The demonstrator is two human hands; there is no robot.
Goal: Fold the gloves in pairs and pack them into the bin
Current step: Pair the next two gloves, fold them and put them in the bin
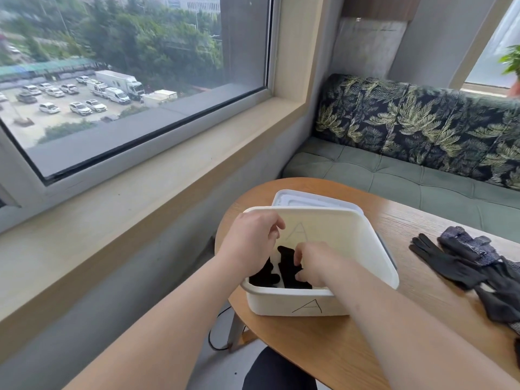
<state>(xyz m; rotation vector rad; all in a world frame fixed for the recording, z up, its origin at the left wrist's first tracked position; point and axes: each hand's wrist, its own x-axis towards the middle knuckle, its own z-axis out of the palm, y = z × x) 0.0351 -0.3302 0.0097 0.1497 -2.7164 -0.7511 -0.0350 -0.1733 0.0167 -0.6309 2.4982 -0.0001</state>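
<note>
We are reaching both hands down into the white bin (295,304), which is sitting on the round wooden counter (323,347) near its left edge. Our left hand (250,243) is curling loosely over the bin's left side, fingers bent, above the black gloves (284,270) lying inside; whether it is gripping them we cannot tell. Our right hand (315,263) is pressing down on those gloves with its fingers pinching the dark fabric. A letter A is showing on the bin's front wall and another on the inner back wall. The lid (298,199) is lying just behind the bin. More dark gloves (478,271) are lying in a loose heap on the counter, well to the right.
</note>
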